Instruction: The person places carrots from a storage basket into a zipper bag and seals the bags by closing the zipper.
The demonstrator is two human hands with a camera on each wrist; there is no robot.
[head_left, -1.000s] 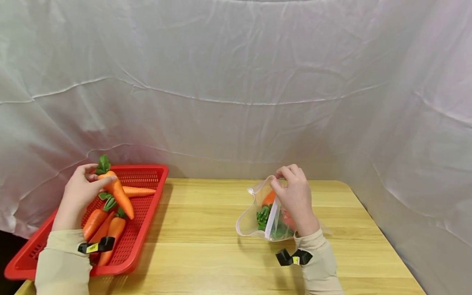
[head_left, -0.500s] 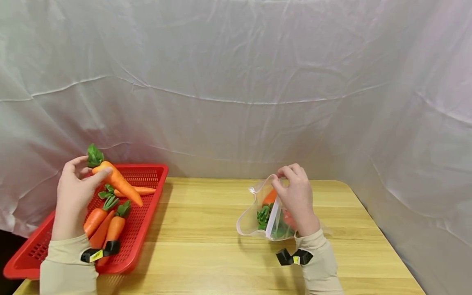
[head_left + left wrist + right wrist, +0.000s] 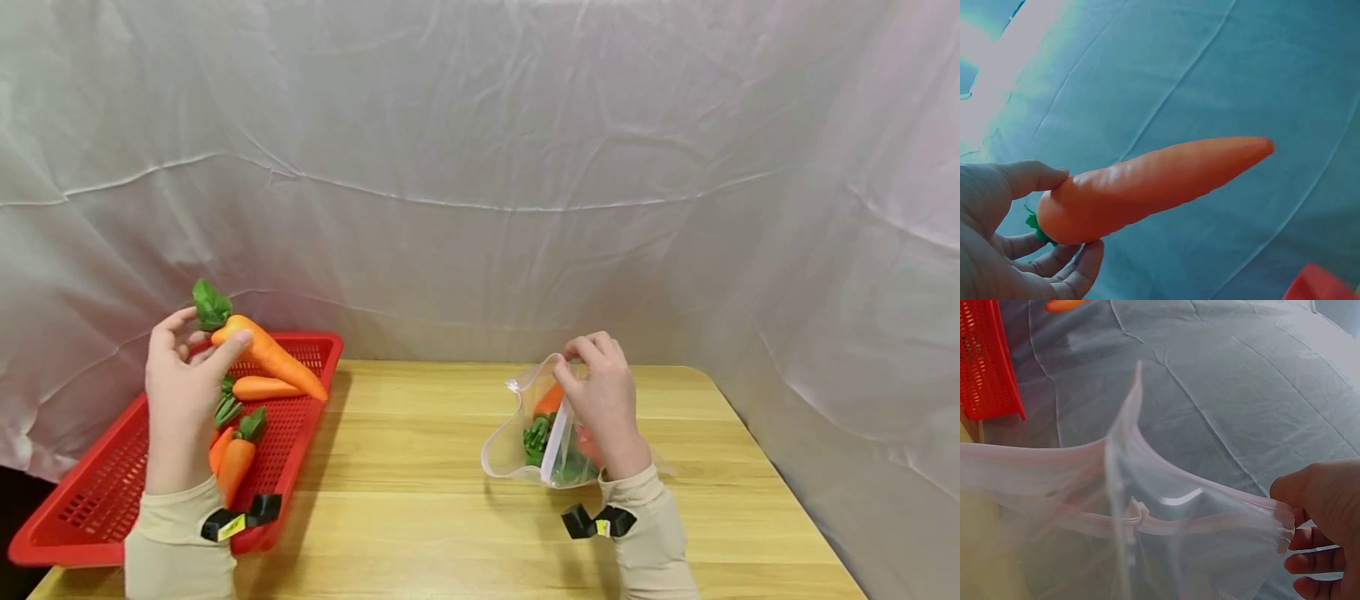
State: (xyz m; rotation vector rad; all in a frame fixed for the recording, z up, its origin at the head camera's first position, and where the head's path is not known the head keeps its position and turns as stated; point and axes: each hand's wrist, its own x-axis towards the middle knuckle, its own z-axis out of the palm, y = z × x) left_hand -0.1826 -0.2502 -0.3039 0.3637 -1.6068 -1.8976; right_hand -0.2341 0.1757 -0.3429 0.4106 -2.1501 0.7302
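Observation:
My left hand grips an orange toy carrot by its thick leafy end, lifted above the red basket; the carrot's tip points right. In the left wrist view the carrot lies between thumb and fingers of the left hand. My right hand pinches the rim of a clear zip bag standing open on the wooden table; orange and green pieces show inside it. The right wrist view shows the bag's mouth held wide by the right hand.
Several more toy carrots lie in the red basket at the table's left edge. A white cloth backdrop hangs behind and along the right side. Bare wood lies between basket and bag.
My left hand has lifted the carrot up out of the basket and carried it to the right, its tip swinging from downward to the right. The right hand and bag stayed put.

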